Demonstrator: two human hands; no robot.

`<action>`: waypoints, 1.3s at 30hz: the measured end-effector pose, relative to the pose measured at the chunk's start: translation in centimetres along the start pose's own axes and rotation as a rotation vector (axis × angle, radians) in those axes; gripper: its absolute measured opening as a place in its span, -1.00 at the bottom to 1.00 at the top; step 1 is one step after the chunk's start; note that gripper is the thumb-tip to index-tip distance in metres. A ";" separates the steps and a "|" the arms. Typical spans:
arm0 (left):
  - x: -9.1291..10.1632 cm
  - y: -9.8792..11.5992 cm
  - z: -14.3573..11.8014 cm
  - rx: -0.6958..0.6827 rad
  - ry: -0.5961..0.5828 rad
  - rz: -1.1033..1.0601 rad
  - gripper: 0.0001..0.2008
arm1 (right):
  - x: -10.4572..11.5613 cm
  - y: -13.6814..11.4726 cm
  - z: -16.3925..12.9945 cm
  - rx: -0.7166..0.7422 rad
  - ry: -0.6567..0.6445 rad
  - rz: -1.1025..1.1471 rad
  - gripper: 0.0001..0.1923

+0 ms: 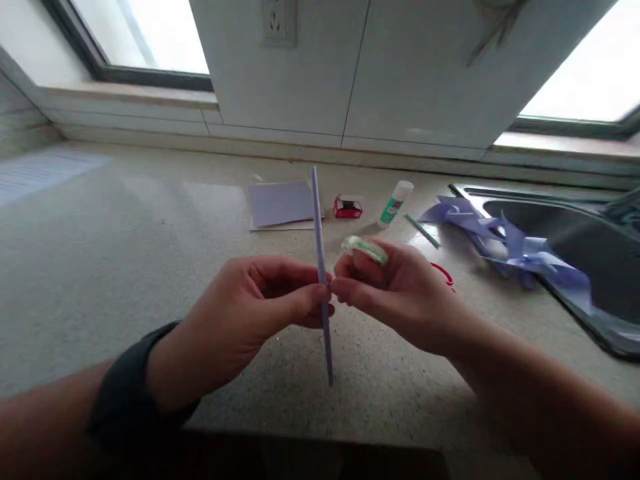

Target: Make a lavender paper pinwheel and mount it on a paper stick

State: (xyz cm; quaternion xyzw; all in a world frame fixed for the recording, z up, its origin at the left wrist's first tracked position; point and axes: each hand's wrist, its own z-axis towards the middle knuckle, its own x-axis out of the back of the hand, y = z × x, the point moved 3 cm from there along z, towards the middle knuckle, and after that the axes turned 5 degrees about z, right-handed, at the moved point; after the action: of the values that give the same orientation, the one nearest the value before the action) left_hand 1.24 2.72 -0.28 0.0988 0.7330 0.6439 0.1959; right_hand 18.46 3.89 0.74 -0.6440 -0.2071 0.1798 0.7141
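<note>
A thin rolled stick of lilac paper stands nearly upright over the counter's front part. My left hand is closed around its middle, with the thumb on the near side. My right hand is closed and carries a roll of clear tape at its curled fingers. The right thumb and fingertips are pinched together right beside the stick, close to the left fingertips. Whether a piece of tape runs between them is too small to tell.
Behind the hands lie lilac paper sheets, a small red box, a glue stick and a green strip. A red loop shows past my right hand. Lilac paper pinwheels lie over the edge of the sink.
</note>
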 end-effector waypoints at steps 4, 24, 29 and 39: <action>0.3 -0.2 -0.4 0.017 0.052 0.024 -0.94 | 1.7 -1.5 -1.1 0.059 -0.125 -0.259 -0.72; -0.5 -0.1 -0.7 0.003 0.098 -0.008 -0.93 | 0.4 -1.6 -0.6 0.041 -0.084 -0.795 -0.61; -0.4 -0.1 -0.5 -0.017 0.101 -0.002 -0.92 | 0.6 -1.6 -0.8 0.033 -0.058 -0.806 -0.58; -0.5 -0.1 -0.9 -0.060 0.123 -0.017 -0.90 | 0.5 -1.5 -0.7 0.021 -0.051 -0.789 -0.60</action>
State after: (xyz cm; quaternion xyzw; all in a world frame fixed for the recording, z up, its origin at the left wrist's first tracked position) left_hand 1.30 1.68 -0.17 0.0470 0.7248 0.6688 0.1588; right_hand 19.19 3.39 2.24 -0.5029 -0.4546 -0.0907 0.7296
